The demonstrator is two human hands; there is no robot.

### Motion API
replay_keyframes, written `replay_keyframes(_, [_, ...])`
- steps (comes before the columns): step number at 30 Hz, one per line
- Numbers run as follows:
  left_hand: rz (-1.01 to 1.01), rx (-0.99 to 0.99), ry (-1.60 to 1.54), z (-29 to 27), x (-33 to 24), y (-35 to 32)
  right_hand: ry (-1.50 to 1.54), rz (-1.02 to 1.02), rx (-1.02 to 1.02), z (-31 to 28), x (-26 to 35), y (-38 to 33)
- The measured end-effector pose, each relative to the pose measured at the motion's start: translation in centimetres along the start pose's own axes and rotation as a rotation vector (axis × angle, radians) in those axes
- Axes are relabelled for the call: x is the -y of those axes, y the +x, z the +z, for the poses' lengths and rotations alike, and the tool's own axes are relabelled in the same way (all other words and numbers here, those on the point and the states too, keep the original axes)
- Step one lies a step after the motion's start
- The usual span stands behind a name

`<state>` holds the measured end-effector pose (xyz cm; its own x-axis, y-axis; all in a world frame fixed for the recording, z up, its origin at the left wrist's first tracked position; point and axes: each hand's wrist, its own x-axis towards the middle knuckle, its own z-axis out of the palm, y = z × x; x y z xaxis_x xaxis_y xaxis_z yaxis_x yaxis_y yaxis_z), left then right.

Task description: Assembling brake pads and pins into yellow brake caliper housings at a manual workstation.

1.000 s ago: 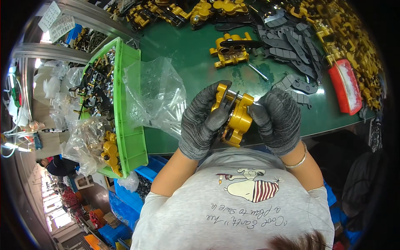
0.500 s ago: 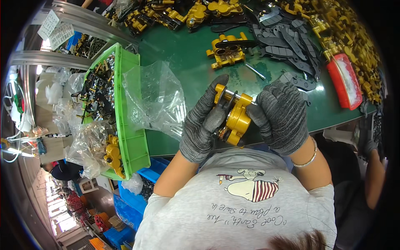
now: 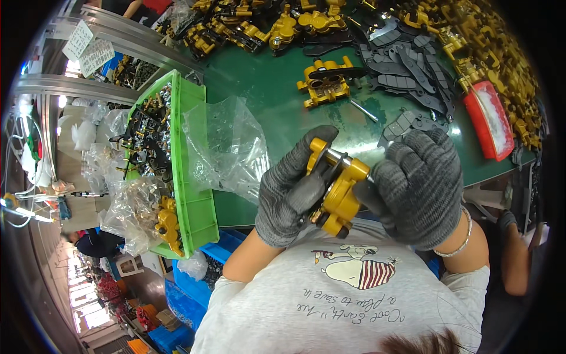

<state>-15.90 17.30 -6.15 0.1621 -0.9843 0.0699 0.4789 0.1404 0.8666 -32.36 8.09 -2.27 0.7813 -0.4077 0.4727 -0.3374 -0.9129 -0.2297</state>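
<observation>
Head view: left hand (image 3: 286, 203) grasps caliper (image 3: 342, 200); pin (image 3: 336, 156) along caliper's far edge points at right hand (image 3: 417, 189); right's hold unclear.

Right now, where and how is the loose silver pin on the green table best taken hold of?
Probably at mid-length on the silver pin, pinched across its narrow width from above and the near side: it lies flat, slim and straight, with its far end toward the gold caliper.
</observation>
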Motion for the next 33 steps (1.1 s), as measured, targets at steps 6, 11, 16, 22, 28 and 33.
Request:
replay_keyframes(6, [0.158, -0.086, 0.98, -0.9, 1.0, 1.4, 0.335, 0.251, 0.04, 0.4, -0.2, -1.5])
replay_keyframes(11, [0.027, -0.034, 0.528, -3.4, 1.4, 2.2, 0.759, 0.454, 0.023, 4.3, 0.0, -1.8])
replay_keyframes(16, [0.069, 0.282, 0.837, -6.2, 1.7, 2.1, 0.203, 0.251, -0.016, 3.2, -1.5, -2.6])
replay_keyframes(22, [0.762, 0.4, 1.365, -4.7, 2.3, 1.6, 0.678, 0.471, -0.075, 7.3, 0.3, -3.7])
replay_keyframes(28, [0.007, -0.085, 0.845, -3.1, 2.4, -1.9, 0.999, 0.484, -0.172, 9.8, 0.6, -5.5])
replay_keyframes(33, [-0.069, -0.314, 0.583, -1.4, 3.2, -5.5, 0.661, 0.528, 0.068, 4.4, -1.4, -9.2])
